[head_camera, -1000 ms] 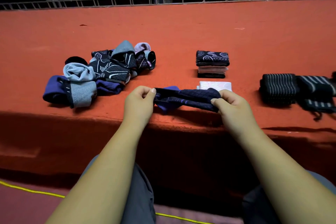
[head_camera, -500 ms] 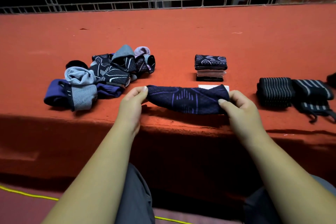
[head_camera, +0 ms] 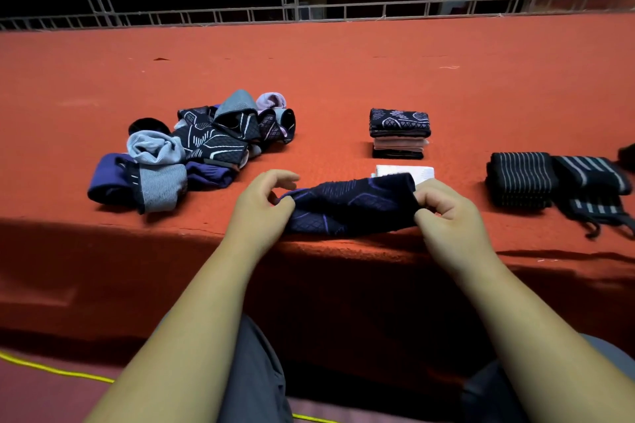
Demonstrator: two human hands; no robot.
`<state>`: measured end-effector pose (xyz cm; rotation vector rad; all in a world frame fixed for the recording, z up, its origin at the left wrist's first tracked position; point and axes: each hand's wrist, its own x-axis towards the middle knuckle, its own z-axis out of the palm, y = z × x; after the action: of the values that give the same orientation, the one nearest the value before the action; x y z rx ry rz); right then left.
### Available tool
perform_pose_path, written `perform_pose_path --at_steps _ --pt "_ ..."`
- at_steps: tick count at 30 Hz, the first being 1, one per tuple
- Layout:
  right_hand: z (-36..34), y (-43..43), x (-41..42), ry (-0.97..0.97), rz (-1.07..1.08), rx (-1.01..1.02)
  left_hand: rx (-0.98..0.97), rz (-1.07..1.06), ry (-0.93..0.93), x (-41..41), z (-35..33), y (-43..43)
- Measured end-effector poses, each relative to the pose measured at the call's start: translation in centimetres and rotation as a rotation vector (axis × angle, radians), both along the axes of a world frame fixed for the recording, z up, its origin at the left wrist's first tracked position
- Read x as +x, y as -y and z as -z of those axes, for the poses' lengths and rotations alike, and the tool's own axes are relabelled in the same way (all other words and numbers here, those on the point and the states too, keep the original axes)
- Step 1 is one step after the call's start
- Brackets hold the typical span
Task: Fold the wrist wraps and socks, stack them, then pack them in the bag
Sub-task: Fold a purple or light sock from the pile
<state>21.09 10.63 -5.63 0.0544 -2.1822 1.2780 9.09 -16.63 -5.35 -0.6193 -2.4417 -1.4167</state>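
Observation:
A dark navy sock (head_camera: 350,204) with purple lines lies stretched sideways near the front edge of the red carpeted table (head_camera: 343,79). My left hand (head_camera: 261,208) pinches its left end and my right hand (head_camera: 446,213) pinches its right end. A loose heap of unfolded socks (head_camera: 192,148) sits to the left. A neat stack of folded socks (head_camera: 399,133) stands behind the held sock. Black striped wrist wraps (head_camera: 520,178) lie folded at the right, with a looser wrap (head_camera: 594,187) beside them. No bag is in view.
A white folded piece (head_camera: 421,172) peeks out behind the held sock's right end. A metal truss rail (head_camera: 288,10) runs along the table's far edge. A yellow cord (head_camera: 51,369) lies on the floor by my knees.
The bunched sock has been pulled out flat between my hands and lowered onto the table near the front edge. Both hands now grip its ends with curled fingers.

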Motion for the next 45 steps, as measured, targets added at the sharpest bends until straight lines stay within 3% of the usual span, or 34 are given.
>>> perform_pose_path --at_steps 6,14,20,23,25,28,34,38,40,45 --pt "0.3 -0.3 0.1 -0.029 -0.156 0.021 -0.108 -0.006 -0.114 0.3 0.1 -0.4" --pt "-0.2 -0.4 0.8 0.172 -0.521 -0.005 -0.376 0.021 -0.204 -0.1 0.2 -0.2" --pt "0.0 -0.3 0.4 0.139 -0.476 -0.083 -0.043 0.110 -0.139 0.5 -0.3 -0.4" --pt "0.0 0.3 0.1 0.146 -0.351 -0.137 0.050 0.179 -0.114 1.5 -0.9 -0.9" --pt "0.1 1.1 -0.2 0.189 -0.243 -0.055 0.089 0.223 -0.075 2.3 -1.1 -1.6" --pt "0.3 2.7 0.1 0.264 -0.273 0.075 0.098 0.282 -0.046 2.8 -1.0 -2.5" --pt "1.1 3.5 -0.6 0.272 -0.255 0.062 0.128 0.345 -0.018 2.9 -1.0 -3.1" --pt "0.9 3.2 -0.8 0.316 -0.244 0.115 0.257 0.409 0.058 2.9 -1.3 -2.9" --pt "0.9 2.9 -0.7 0.368 -0.289 0.113 0.330 0.393 0.097 3.1 -1.4 -3.1" --pt "0.5 2.4 -0.6 0.329 -0.346 0.102 0.772 0.146 0.332 1.7 -1.4 -3.2"
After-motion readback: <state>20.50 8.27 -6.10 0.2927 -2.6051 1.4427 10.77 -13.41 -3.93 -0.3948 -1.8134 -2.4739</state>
